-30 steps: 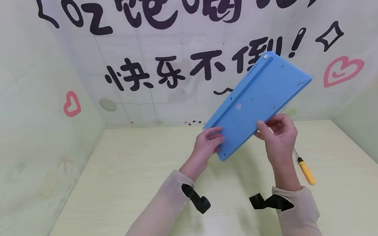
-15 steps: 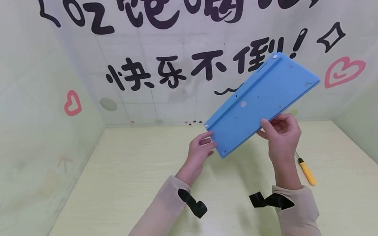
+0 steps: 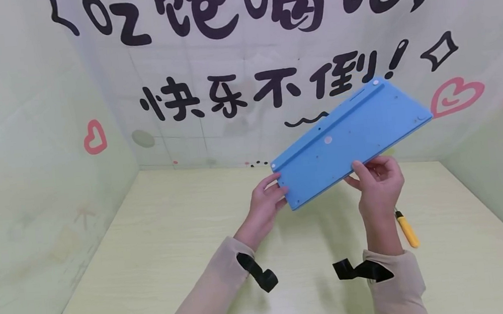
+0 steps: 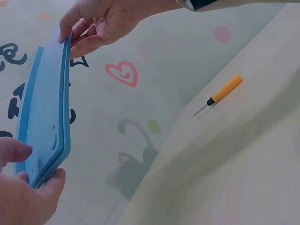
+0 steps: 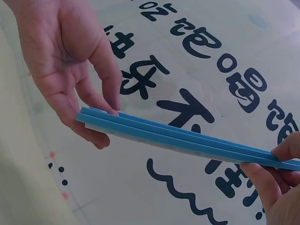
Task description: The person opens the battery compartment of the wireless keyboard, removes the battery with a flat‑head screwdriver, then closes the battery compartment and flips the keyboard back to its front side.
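Observation:
A slim blue keyboard, its underside with round feet and small screw holes facing the head camera, is held tilted above the table, right end higher. My left hand holds its lower left end, thumb on one face and fingers on the other. Near the middle of the lower long edge, my right hand pinches it between thumb and fingers. The right wrist view shows the keyboard edge-on, with a pale layer along its lower side. The key side is hidden from the head view.
A screwdriver with a yellow handle and black collar lies on the pale wooden table, right of my right forearm. Behind the table stands a wall with black lettering; side walls rise left and right. Black straps circle both sleeves.
The keyboard has turned clockwise to a flatter slant, its upper right end dropping and shifting right. My left hand has slid left to its short end; my right hand has moved slightly right.

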Demonstrator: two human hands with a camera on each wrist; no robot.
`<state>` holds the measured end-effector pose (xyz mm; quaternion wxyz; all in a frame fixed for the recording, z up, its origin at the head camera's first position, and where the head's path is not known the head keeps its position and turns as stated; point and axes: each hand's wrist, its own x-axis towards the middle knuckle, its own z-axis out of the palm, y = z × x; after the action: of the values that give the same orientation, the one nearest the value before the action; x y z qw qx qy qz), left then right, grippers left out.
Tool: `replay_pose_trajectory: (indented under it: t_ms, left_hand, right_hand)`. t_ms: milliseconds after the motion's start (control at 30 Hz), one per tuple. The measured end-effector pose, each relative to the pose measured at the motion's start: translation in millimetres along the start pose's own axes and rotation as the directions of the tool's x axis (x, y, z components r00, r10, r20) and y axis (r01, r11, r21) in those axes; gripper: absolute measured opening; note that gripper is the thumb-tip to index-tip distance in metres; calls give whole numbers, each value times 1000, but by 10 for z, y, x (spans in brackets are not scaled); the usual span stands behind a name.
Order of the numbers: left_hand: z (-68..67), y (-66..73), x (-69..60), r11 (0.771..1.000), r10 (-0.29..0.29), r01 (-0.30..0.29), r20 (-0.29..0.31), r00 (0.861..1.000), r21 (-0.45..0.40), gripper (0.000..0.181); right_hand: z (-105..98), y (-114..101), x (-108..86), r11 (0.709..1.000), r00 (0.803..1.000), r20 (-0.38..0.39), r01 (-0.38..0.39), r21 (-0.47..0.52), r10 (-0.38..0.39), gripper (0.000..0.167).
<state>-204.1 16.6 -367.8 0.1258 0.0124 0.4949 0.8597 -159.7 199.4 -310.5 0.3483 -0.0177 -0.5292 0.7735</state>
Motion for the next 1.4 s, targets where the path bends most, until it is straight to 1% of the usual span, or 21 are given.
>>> replay_pose_trajectory:
  t_ms: [100,267,400,567,667,800,933,1133,1300,1400]
  left_hand:
    - [1,23,-8,1000,-7,7,-6,1000,0,47]
    - [-20,44,-29,1000,4,-4,1,1000,-26,47]
    - [-54,37,-29,999,4,-4,2,1000,-33,46]
    - [-132,12,-26,999,-1,1,10,1000,-43,46]
    - [-165,-3,-34,999,4,-3,25,1000,-34,46]
    - [-176,-13,-57,1000,15,-15,18,1000,-15,46]
    - [-171,-9,-77,1000,25,-25,-15,1000,-18,46]
    - [-161,11,-105,998,37,-41,-85,996,-40,47]
    - [-150,28,-145,998,66,-67,-134,989,-9,46]
    - [-140,37,-166,997,81,-81,-163,983,11,46]
  right_hand:
    - [-3,22,-22,1000,1000,-2,-9,10,9,17]
    - [-7,60,-40,1000,1000,5,-9,18,9,16]
    - [-10,95,-46,998,999,-12,-44,35,45,17]
    - [-15,143,-66,995,995,-29,-97,8,97,17]
    - [-28,168,-79,993,993,-32,-117,10,118,18]
    - [-46,195,-89,991,991,-29,-131,17,131,18]
    - [-56,214,-96,991,991,-22,-131,12,131,17]
    - [-79,235,-111,984,984,-22,-178,27,179,16]
    - [-116,249,-119,978,978,-10,-208,12,208,17]
    - [-154,260,-120,977,977,9,-213,12,213,18]
